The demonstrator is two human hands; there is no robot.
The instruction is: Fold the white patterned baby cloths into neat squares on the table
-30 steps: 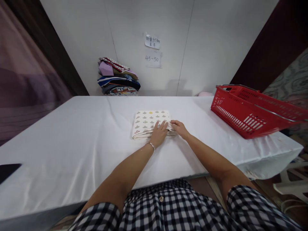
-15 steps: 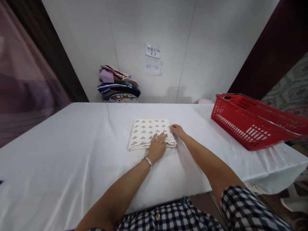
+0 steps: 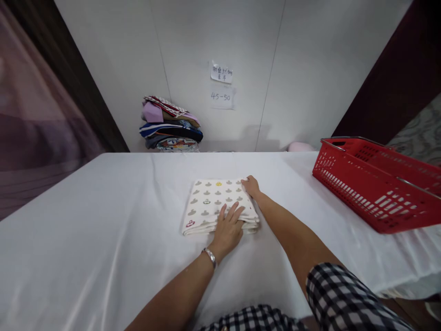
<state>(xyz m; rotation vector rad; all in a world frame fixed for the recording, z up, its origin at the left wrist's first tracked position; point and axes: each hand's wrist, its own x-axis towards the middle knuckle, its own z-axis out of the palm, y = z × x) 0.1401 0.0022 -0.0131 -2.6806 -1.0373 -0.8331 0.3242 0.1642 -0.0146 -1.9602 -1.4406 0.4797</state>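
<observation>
While the left hand (image 3: 228, 228) lies flat, fingers spread, pressing the near edge of the folded cloth (image 3: 217, 204) in the middle of the white table (image 3: 103, 220), the right hand (image 3: 251, 186) rests open at its far right corner, prob. to keep it neat. Farther off, a red basket (image 3: 375, 184) sits on the right & a pile of clothes (image 3: 170, 124) leans by the wall w/ paper notes (image 3: 222, 85).

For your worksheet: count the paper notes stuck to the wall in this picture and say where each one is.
2. The upper note is on the white wall above the table; the lower note, reading 45-50, is directly beneath it. None seem hidden.
</observation>
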